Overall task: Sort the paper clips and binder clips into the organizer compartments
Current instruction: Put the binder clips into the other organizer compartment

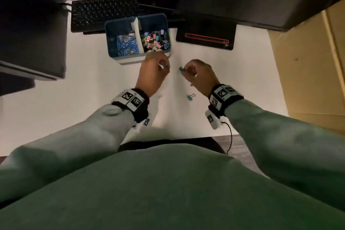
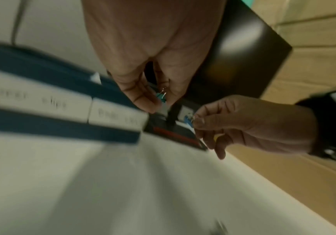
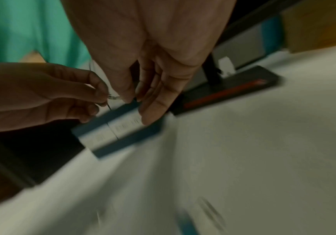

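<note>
The blue organizer point(image 1: 112, 24) stands on the white desk; its left compartment holds blue paper clips point(image 1: 127, 45) and its right one holds coloured binder clips point(image 1: 155, 40). Just in front of it, my left hand point(image 1: 164, 65) pinches a small teal binder clip point(image 2: 161, 96). To its right, my right hand point(image 1: 185, 70) pinches a blue binder clip point(image 1: 181, 69) between thumb and fingertips, above the desk. Another teal binder clip point(image 1: 191, 97) lies on the desk near my right wrist. A pale paper clip point(image 1: 160, 96) lies near my left wrist. Both wrist views are blurred.
A black keyboard point(image 1: 104, 13) sits behind the organizer. A black monitor base with a red stripe point(image 1: 205, 38) stands to its right. A dark box point(image 1: 31, 33) fills the left side, cardboard point(image 1: 308, 61) the right. White labels point(image 2: 42, 98) run along the organizer's front.
</note>
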{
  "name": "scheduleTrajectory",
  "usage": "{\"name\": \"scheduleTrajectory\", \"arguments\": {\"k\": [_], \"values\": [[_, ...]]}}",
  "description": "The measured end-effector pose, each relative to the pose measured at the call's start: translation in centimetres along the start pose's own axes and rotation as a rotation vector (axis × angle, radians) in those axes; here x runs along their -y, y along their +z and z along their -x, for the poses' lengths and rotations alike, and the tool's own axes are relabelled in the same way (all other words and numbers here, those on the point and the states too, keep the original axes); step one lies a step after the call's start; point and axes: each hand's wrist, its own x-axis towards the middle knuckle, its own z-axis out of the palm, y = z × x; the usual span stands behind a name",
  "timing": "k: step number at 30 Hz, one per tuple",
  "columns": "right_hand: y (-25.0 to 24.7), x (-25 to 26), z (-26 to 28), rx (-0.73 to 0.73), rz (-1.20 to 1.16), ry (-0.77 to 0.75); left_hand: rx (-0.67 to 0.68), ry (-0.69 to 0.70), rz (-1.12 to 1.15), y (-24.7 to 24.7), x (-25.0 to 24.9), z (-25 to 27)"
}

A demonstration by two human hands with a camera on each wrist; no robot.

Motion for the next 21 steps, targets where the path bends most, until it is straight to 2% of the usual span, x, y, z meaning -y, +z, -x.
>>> {"name": "scheduleTrajectory", "arguments": {"k": [2,4,6,8,10,13,15,21], "values": [[0.3,3.3,-3.4,-0.055,-0.026,-0.033,-0.099,-0.06,0.029,-2.4,0.0,-3.1],[0.9,5.8,-6.3,-0.059,0.008,-0.048,-0.106,-0.11,0.049,-3.5,0.2,-5.2],[1.4,6.9,-8.0,-0.038,0.14,-0.052,-0.111,-0.103,-0.034,-3.6,0.4,-5.5],[1.2,6.5,-7.4,-0.016,0.251,-0.056,-0.125,-0.072,-0.092,-2.7,1.0,-4.0],[0.7,4.3,-5.3,0.076,0.34,-0.078,-0.068,-0.04,-0.12,-0.9,2.2,-1.5],[0.9,-1.0,-0.8,0.438,0.526,-0.082,0.166,-0.122,-0.201,2.1,4.6,2.8],[1.8,-3.7,1.5,0.567,0.598,-0.112,0.281,-0.164,-0.24,3.6,5.8,4.8],[3.8,-5.2,2.5,0.466,0.592,-0.12,0.293,-0.142,-0.266,4.6,6.8,5.3]]}}
